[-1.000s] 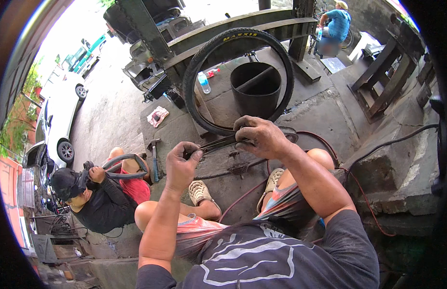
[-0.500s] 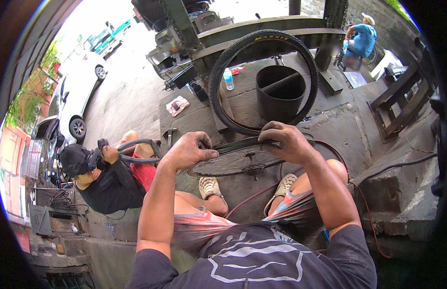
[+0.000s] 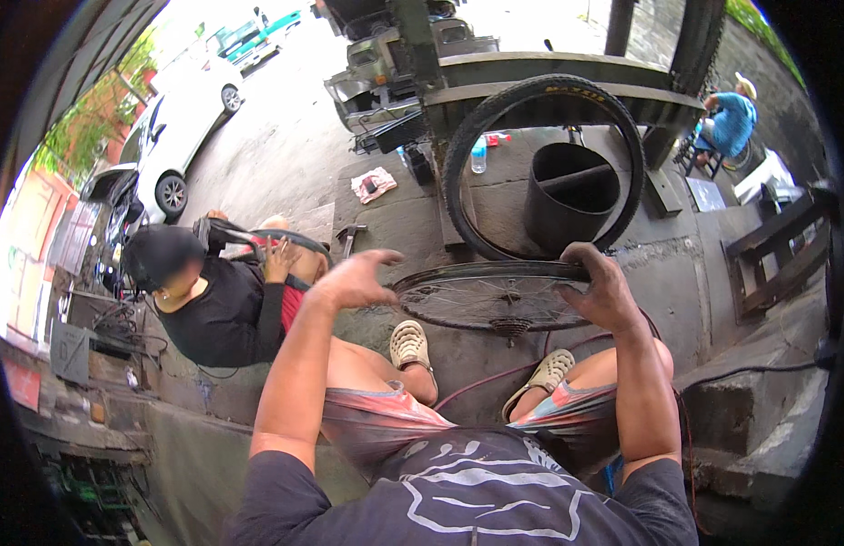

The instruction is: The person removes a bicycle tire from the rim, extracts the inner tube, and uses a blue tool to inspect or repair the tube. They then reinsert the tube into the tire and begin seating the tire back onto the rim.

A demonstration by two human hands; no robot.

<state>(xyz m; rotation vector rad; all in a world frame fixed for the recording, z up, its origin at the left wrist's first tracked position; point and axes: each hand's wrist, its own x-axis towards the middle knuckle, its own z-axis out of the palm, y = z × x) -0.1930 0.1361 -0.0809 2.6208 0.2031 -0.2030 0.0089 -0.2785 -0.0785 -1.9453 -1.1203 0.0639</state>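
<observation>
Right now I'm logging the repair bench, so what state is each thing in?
Wheel rim: bare of its tyre, held flat above the knees.
Left hand: open, fingers at the rim's left edge.
Right hand: gripping the rim's right edge.
Tyre: off the rim, standing upright.
Black bucket: upright, open-topped.
Water bottle: upright.

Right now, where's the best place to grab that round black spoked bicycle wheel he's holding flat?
Probably the rim, on two opposite sides. The black spoked bicycle wheel lies nearly flat, gear cluster pointing down, so hands come in from left and right. The right hand already wraps the rim's right edge; the left hand hovers open by its left edge. Thin spokes give a poor hold.
</observation>
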